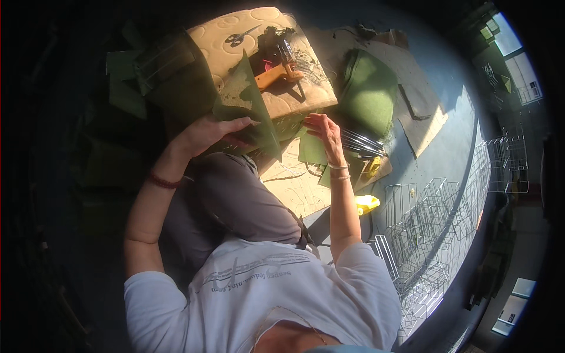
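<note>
My left hand [219,130] grips a stiff green felt sheet [259,115] by its lower part, thumb on the near side. The sheet stands tilted in front of the tan padded work block [318,94]. To its right, my right hand [325,132] is raised near the block's front edge, its fingers bent and drawn together. Whatever they may pinch is too small to make out. On the block lie an orange glue gun [273,76] and dark-handled scissors [238,39].
A stack of green felt pieces [369,94] lies on cardboard [421,109] at the right. Thin metal rods [362,143] and a yellow object [367,204] are beside my right arm. Several wire frames [426,217] cover the floor further right. More green pieces [126,88] sit in shadow at the left.
</note>
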`<action>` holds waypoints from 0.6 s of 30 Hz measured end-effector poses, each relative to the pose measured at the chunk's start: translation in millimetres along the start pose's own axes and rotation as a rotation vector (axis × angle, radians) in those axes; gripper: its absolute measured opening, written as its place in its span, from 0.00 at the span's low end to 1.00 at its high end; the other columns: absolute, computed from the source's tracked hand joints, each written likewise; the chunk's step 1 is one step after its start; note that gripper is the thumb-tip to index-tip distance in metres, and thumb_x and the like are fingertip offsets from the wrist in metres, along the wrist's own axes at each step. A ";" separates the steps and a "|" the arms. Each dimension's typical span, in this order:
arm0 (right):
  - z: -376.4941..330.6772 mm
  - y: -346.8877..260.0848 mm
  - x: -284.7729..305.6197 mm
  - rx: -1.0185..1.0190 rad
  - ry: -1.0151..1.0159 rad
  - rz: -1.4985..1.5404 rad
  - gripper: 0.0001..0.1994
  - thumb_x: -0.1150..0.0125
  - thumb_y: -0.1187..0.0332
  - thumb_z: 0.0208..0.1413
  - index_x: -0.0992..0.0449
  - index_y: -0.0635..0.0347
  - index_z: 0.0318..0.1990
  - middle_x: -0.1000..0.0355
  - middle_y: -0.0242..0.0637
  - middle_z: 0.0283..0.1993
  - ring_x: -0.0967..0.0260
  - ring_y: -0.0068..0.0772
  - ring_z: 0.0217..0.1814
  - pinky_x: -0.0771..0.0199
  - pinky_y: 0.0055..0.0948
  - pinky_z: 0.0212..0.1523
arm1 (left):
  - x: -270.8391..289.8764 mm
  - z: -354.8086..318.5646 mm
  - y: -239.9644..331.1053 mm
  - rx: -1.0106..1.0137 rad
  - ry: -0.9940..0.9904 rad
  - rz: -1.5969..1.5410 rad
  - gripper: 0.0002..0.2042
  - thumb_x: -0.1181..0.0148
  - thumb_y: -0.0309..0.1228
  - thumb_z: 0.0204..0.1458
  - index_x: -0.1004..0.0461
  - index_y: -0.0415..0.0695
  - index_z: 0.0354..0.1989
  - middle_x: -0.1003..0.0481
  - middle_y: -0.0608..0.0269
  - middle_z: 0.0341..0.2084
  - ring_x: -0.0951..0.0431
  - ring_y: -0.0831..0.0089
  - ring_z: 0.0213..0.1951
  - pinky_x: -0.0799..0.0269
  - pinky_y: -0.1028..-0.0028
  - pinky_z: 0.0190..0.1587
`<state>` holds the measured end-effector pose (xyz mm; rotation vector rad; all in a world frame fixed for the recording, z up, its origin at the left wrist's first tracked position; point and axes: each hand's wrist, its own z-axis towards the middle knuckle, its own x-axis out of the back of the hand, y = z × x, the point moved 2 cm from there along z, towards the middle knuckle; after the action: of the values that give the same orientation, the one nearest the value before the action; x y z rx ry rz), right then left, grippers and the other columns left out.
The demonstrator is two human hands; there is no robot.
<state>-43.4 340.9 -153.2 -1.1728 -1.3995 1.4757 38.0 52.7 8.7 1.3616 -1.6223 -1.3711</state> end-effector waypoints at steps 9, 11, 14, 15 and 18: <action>29.3 -125.8 -127.4 -0.010 -0.497 0.347 0.11 0.43 0.69 0.59 0.26 0.67 0.44 0.26 0.32 0.34 0.27 0.20 0.33 0.25 0.20 0.33 | 57.5 -52.2 22.8 -0.170 -0.072 0.212 0.12 0.41 0.25 0.53 0.26 0.34 0.46 0.22 0.57 0.37 0.21 0.73 0.38 0.23 0.75 0.39; 34.3 -135.0 -137.0 -0.018 -0.481 0.199 0.10 0.42 0.68 0.59 0.26 0.67 0.42 0.26 0.33 0.31 0.27 0.21 0.29 0.26 0.21 0.29 | 74.1 -68.1 17.9 -0.316 0.013 0.258 0.12 0.40 0.26 0.52 0.25 0.35 0.45 0.21 0.58 0.37 0.21 0.75 0.36 0.24 0.75 0.40; 51.5 -150.7 -156.7 0.044 -0.392 0.038 0.09 0.39 0.68 0.56 0.24 0.66 0.35 0.27 0.32 0.26 0.27 0.20 0.26 0.27 0.19 0.26 | 100.5 -83.2 18.5 -0.381 0.409 -0.086 0.10 0.36 0.26 0.50 0.23 0.38 0.41 0.22 0.63 0.35 0.23 0.77 0.37 0.26 0.76 0.40; 58.8 -156.9 -162.2 0.056 -0.363 0.000 0.08 0.38 0.68 0.56 0.24 0.66 0.33 0.27 0.32 0.24 0.28 0.19 0.26 0.27 0.19 0.26 | 109.0 -83.4 20.7 -0.388 0.416 -0.084 0.10 0.36 0.26 0.50 0.23 0.38 0.41 0.22 0.63 0.35 0.23 0.77 0.37 0.26 0.76 0.40; 91.6 -169.4 -175.1 0.089 -0.367 -0.052 0.09 0.38 0.66 0.55 0.22 0.65 0.33 0.29 0.29 0.22 0.34 0.15 0.21 0.34 0.16 0.23 | 140.4 -75.7 39.1 -0.611 0.648 -0.201 0.11 0.36 0.26 0.50 0.25 0.40 0.42 0.23 0.65 0.36 0.23 0.77 0.37 0.28 0.77 0.43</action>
<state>-92.6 164.3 31.5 -0.8307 -1.5717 1.7592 54.0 -106.8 44.5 1.3940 -0.5930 -1.2085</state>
